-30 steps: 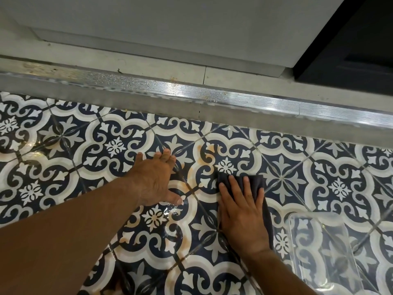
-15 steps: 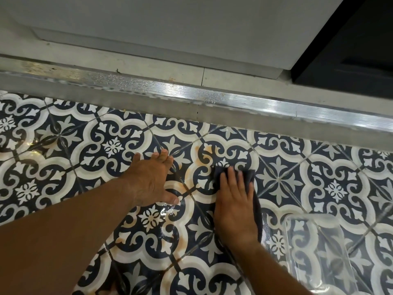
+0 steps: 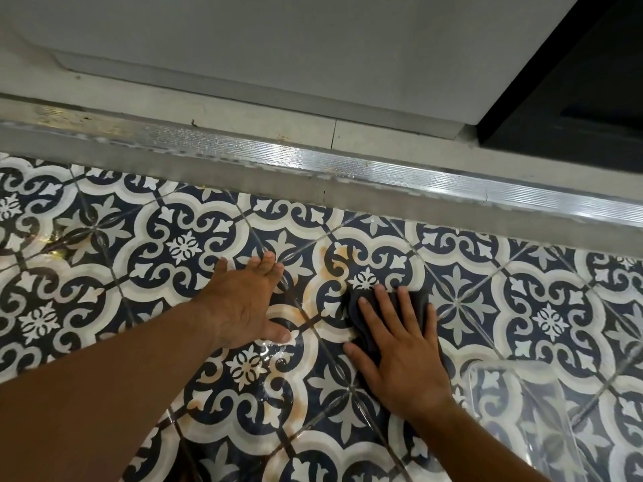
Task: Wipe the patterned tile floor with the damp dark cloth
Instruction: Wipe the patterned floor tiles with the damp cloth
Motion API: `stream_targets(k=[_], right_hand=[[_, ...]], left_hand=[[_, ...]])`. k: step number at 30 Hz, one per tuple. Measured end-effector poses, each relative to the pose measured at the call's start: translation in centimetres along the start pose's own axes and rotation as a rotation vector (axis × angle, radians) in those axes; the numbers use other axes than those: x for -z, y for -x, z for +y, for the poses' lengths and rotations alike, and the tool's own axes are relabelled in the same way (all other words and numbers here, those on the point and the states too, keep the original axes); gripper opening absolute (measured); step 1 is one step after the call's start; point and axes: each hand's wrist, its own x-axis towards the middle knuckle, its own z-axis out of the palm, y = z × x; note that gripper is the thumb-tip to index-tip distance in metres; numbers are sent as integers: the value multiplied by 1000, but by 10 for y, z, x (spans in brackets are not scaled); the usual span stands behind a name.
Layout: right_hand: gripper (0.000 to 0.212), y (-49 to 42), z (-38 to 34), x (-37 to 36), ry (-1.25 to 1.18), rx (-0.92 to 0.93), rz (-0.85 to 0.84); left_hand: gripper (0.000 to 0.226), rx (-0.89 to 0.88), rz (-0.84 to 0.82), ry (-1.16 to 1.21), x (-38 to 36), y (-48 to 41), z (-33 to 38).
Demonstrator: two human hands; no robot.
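Both arms are bare as far as I can see them. The left forearm (image 3: 104, 377) looks broad and smooth, taking up much of the lower left. The right forearm (image 3: 487, 443) looks slimmer. The left hand (image 3: 243, 304) is bare, with creased knuckles and a pale thumbnail. The right hand (image 3: 403, 356) is bare too, and its fingers (image 3: 377, 318) are long, with short, pale, neatly trimmed nails.

1 view only, worn on the person's head, wide-angle, facing forward and steeply down, close to the tile floor (image 3: 104, 238). The left grip (image 3: 240, 304) and right grip (image 3: 400, 353) sit mid-frame; beyond them a metal threshold strip (image 3: 382, 172) crosses the upper frame.
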Motion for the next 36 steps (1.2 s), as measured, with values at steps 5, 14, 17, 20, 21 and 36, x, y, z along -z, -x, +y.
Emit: stream_targets(k=[5, 14, 17, 20, 21, 36], right_hand=[[61, 1, -2, 0, -153, -3, 108], [66, -10, -15, 4, -405, -133, 260], [64, -22, -15, 6, -286, -115, 196], [66, -47, -16, 14, -277, -175, 213], [65, -57, -17, 16, -269, -192, 219], [51, -57, -42, 4, -53, 182, 50]], left_hand=[[113, 11, 6, 9, 2, 0, 3], [112, 19, -14, -40, 4, 1, 6], [112, 22, -21, -54, 4, 2, 7], [113, 29, -26, -52, 4, 3, 9], [113, 33, -28, -59, 5, 3, 10], [108, 10, -3, 20, 6, 0, 1]])
